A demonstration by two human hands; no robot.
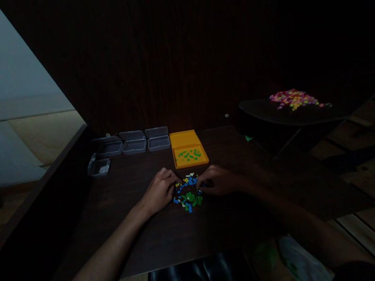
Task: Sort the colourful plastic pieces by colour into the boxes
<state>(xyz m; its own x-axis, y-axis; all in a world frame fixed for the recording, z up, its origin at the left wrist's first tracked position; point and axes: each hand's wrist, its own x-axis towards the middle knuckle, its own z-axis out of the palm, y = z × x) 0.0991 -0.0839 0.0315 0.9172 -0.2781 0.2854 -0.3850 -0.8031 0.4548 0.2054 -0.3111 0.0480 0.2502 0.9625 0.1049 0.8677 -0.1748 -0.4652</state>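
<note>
A loose pile of small toy building bricks [193, 199], green, blue, yellow and white, lies on the dark tabletop. At its left edge is my left hand [162, 190], its fingers curled in and the fingertips among the yellow and blue pieces. My right hand [218, 181] comes in from the other side, thumb and finger drawn together by a small blue and white piece. What either set of fingertips holds is too small and dark to make out. Just beyond the pile, a yellow box [192, 163] stands with its lid back and several green bricks inside.
Clear plastic boxes with raised lids, such as this one [158, 143], line the back left, and a smaller clear box [100, 168] sits nearer. Pink and yellow pieces [294, 99] are heaped on a dark surface [266, 115] at right. A tall dark panel [158, 54] rises behind.
</note>
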